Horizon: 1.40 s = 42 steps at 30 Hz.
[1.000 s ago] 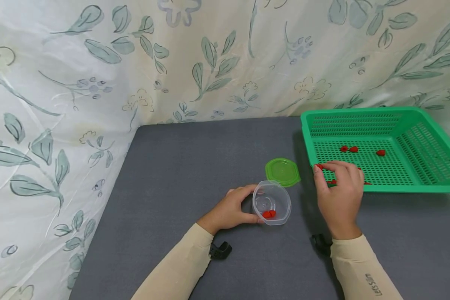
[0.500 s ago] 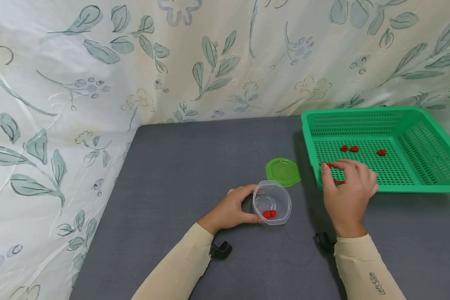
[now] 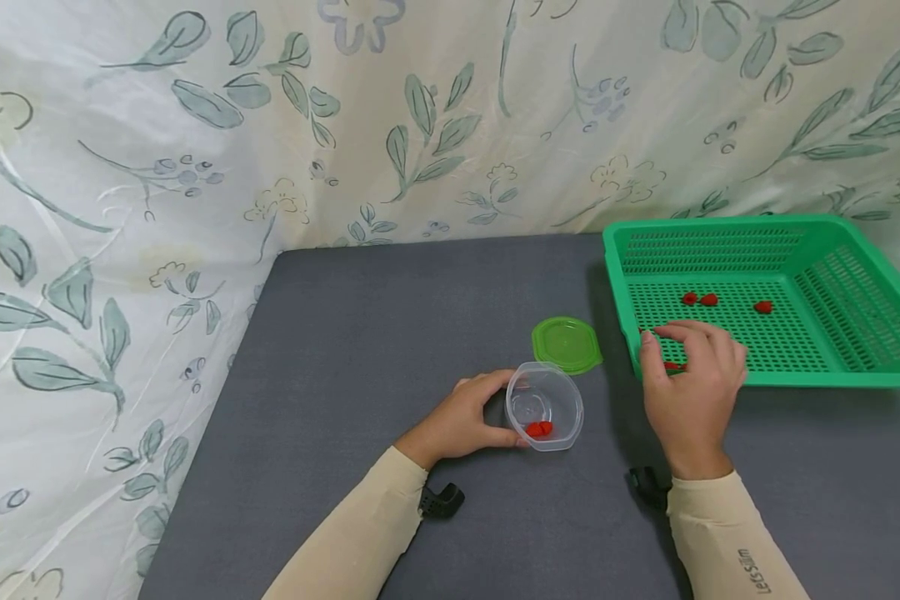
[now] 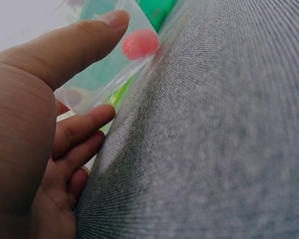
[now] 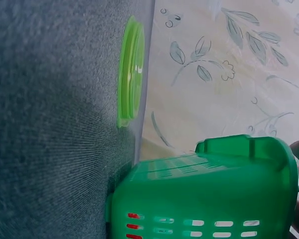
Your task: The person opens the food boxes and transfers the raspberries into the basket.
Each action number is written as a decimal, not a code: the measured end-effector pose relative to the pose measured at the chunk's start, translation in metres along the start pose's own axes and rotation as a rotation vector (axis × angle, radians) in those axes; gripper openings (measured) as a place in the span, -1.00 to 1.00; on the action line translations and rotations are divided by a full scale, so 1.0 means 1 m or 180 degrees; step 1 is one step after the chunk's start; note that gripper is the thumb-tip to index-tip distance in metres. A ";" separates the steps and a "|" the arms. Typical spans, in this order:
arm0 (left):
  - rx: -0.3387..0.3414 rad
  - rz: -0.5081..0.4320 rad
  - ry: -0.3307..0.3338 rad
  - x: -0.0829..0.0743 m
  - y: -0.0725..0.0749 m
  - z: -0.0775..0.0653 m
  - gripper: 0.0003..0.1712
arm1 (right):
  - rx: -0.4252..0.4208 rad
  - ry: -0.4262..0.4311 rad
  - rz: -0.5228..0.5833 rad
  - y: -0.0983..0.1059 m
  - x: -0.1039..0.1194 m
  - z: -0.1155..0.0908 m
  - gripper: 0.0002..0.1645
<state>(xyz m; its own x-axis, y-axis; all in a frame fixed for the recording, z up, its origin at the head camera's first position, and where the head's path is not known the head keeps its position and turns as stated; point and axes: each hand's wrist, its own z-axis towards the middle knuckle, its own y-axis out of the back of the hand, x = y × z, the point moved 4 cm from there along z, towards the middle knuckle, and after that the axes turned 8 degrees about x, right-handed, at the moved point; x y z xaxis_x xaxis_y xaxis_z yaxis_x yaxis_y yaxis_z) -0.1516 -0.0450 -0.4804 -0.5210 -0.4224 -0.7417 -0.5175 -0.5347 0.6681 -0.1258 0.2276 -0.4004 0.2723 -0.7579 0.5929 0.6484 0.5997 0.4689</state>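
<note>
My left hand (image 3: 461,421) grips a clear plastic container (image 3: 543,387) between thumb and fingers on its left side. The container is tilted, and red raspberry-like berries (image 3: 538,428) lie low inside; in the left wrist view one bumpy berry (image 4: 140,44) shows through the wall beyond the thumb. My right hand (image 3: 693,392) reaches over the near left corner of the green basket (image 3: 825,377), thumb and index tips close together. A sliver of red shows at those fingertips; I cannot tell whether they hold a berry. Another berry (image 3: 673,366) lies just below them, partly covered by the hand.
A green lid (image 3: 566,343) lies on the grey table (image 3: 390,325) between container and basket. Farther back in the basket are a few red berries (image 3: 763,307). A floral sheet (image 3: 435,117) hangs behind and along the left.
My right hand has moved right, from the basket's left rim further inside, then slightly back left, its thumb and index tips drawing closer. The left hand and container have stayed put.
</note>
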 end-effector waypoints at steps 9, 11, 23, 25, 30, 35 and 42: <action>0.0009 -0.0005 -0.0012 -0.001 -0.001 0.000 -0.03 | 0.0046 0.0304 0.0251 -0.001 0.018 0.002 -0.86; 0.0016 -0.0011 -0.0011 0.000 -0.001 0.000 -0.03 | 0.0062 0.0337 0.0270 -0.001 0.020 0.001 -0.84; 0.0009 -0.0047 0.0002 0.002 -0.002 0.000 -0.03 | 0.0621 0.0728 0.0453 -0.011 0.028 -0.006 -0.75; 0.0010 -0.0043 0.0007 0.002 -0.003 0.000 -0.03 | 0.0675 0.0811 0.0521 -0.013 0.030 -0.007 -0.74; 0.0004 -0.0014 0.0022 0.003 -0.003 0.000 -0.03 | 0.0828 0.1019 0.0626 -0.018 0.037 -0.012 -0.73; -0.0011 0.0008 -0.0011 0.002 -0.003 0.000 -0.03 | 0.1095 0.1163 0.0660 -0.024 0.044 -0.018 -0.73; -0.0013 0.0018 -0.0043 0.000 -0.003 0.000 -0.03 | 0.1699 0.1118 0.0590 -0.040 0.043 -0.028 -0.77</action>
<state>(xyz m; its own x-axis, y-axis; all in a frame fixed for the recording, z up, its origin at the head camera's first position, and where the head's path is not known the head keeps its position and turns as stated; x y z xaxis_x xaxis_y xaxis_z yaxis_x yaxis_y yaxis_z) -0.1507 -0.0433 -0.4826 -0.5332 -0.4155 -0.7369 -0.5117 -0.5352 0.6721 -0.1202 0.1644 -0.4120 0.6194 -0.6145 0.4886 0.1520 0.7045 0.6933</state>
